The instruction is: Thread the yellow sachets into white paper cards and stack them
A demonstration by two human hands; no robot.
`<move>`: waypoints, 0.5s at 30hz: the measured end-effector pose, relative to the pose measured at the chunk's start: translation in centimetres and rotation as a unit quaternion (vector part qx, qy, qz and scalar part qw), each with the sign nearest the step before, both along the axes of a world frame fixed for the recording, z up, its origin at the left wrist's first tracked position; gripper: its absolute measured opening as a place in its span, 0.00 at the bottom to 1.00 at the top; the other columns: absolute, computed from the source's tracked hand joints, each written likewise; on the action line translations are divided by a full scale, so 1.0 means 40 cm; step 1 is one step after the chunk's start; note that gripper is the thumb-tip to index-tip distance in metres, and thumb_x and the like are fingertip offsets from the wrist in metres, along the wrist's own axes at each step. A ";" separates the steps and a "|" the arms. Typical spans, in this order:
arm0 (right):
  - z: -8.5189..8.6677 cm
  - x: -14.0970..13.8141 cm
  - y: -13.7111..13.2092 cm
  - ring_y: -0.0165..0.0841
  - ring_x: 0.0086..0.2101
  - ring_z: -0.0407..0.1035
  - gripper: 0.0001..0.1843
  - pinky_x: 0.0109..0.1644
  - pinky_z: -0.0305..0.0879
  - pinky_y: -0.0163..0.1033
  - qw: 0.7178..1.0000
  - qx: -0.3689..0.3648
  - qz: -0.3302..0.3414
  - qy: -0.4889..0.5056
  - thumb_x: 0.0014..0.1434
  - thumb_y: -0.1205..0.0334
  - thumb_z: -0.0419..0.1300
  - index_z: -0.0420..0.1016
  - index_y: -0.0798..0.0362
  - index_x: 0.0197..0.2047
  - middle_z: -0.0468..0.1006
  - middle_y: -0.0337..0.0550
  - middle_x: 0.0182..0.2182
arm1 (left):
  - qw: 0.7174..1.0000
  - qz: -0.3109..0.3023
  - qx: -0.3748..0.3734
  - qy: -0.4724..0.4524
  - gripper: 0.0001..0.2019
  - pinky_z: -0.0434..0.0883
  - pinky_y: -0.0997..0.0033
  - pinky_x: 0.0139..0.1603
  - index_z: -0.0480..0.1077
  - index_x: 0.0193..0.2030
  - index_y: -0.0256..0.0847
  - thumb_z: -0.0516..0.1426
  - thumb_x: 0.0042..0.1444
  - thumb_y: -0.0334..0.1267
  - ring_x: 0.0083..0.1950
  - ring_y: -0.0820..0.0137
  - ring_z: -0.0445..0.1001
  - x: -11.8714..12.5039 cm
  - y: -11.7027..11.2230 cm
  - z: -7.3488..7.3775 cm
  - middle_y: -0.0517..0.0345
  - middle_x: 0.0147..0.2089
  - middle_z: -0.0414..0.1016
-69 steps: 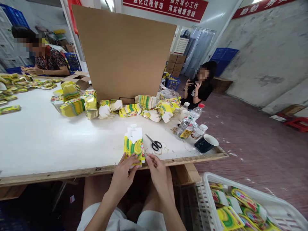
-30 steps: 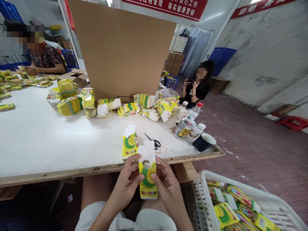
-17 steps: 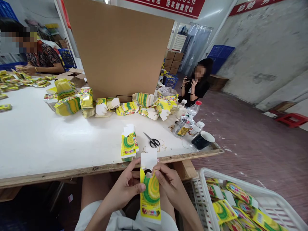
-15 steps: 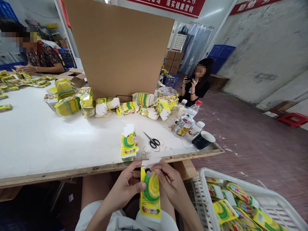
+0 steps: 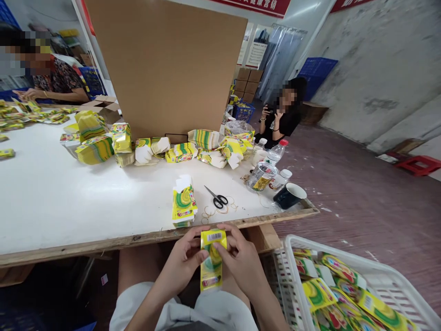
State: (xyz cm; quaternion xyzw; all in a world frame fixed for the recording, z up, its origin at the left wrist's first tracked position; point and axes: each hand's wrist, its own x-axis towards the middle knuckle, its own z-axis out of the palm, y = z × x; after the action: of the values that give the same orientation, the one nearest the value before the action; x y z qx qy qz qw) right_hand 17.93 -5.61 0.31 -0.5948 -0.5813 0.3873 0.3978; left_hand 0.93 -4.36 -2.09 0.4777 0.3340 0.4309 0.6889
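Observation:
Over my lap, just below the table's front edge, I hold a small yellow-and-green carton (image 5: pixel 211 262) upright between both hands. My left hand (image 5: pixel 184 259) pinches its left side with thumb and fingers. My right hand (image 5: pixel 239 257) grips the right side, fingers pressing the top flap, which is folded down and shows a barcode. A short stack of flat yellow-green carton blanks (image 5: pixel 183 202) lies on the white table (image 5: pixel 51 202) just beyond my hands.
Black scissors (image 5: pixel 216 199) and rubber bands lie beside the stack. A dark mug (image 5: pixel 288 195), jar and bottles stand at the table's right corner. Bundles of cartons (image 5: pixel 96 149) sit before an upright cardboard sheet (image 5: pixel 165 69). A white basket (image 5: pixel 344 289) of folded cartons is at my right. Two people sit nearby.
I picked one blank off the stack, brought it down over my lap, and the white top flap that stood up has been folded over and closed.

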 end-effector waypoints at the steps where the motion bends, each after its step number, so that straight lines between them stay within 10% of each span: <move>1: -0.002 -0.001 -0.001 0.33 0.22 0.70 0.17 0.29 0.66 0.34 1.000 0.002 0.003 -0.011 0.57 0.57 0.63 0.72 0.49 0.49 0.75 0.32 0.19 | 1.000 0.005 -0.012 -0.013 0.22 0.74 0.62 0.49 0.69 0.56 0.42 0.64 0.54 0.39 0.50 0.58 0.79 -0.001 0.001 0.001 0.46 0.49 0.81; 5: -0.015 0.008 -0.007 0.31 0.19 0.66 0.16 0.25 0.61 0.33 1.000 0.017 -0.002 -0.012 0.59 0.52 0.61 0.74 0.51 0.48 0.72 0.32 0.17 | 0.998 0.004 -0.041 -0.053 0.23 0.75 0.67 0.41 0.70 0.53 0.41 0.67 0.50 0.38 0.42 0.61 0.81 0.003 0.003 -0.002 0.49 0.42 0.83; 10: -0.021 0.009 -0.008 0.41 0.42 0.75 0.14 0.43 0.71 0.40 0.993 0.099 -0.049 0.039 0.60 0.52 0.60 0.80 0.50 0.43 0.81 0.49 0.42 | 0.999 -0.004 -0.001 -0.033 0.19 0.77 0.68 0.40 0.72 0.52 0.42 0.65 0.52 0.36 0.41 0.62 0.81 0.036 -0.015 0.000 0.49 0.44 0.83; 15: 0.031 0.136 -0.080 0.46 0.40 0.73 0.14 0.47 0.67 0.50 0.964 0.164 -0.144 -0.153 0.59 0.49 0.59 0.82 0.46 0.38 0.82 0.49 0.37 | 0.967 0.073 0.183 0.164 0.20 0.68 0.53 0.63 0.70 0.59 0.48 0.57 0.60 0.33 0.62 0.57 0.72 0.026 0.006 -0.006 0.50 0.62 0.73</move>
State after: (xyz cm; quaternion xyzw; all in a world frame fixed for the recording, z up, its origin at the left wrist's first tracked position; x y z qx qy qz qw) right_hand 23.36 -8.81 1.56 -0.6511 -0.5990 0.1298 0.4476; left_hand 1.99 -4.12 -2.35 0.6340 0.3918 0.4497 0.4922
